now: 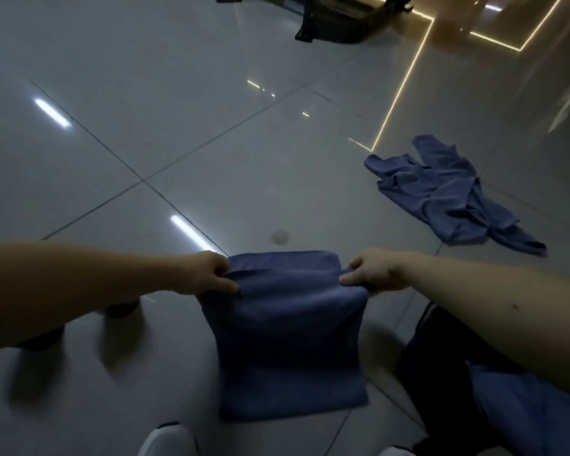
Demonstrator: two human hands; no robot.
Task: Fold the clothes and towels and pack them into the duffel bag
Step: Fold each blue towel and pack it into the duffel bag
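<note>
1. A folded blue towel (pixel 287 334) is hanging over the near floor (pixel 119 93), centre.
2. The left hand (pixel 208 273) is pinching its upper left corner, fingers curled; the right hand (pixel 372 271) is pinching the upper right corner likewise.
3. A crumpled blue garment (pixel 441 192) is lying on the floor, farther right.

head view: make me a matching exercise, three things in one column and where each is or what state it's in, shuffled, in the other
Things:
1. folded blue cloth
2. crumpled blue garment
3. white shoe

Places or states:
A. lying loose on the floor at the right, no hand on it
B. at the bottom edge of the view
C. pinched at its upper corners by the left hand and right hand

Pairs: 1-C, 2-A, 3-B
</note>
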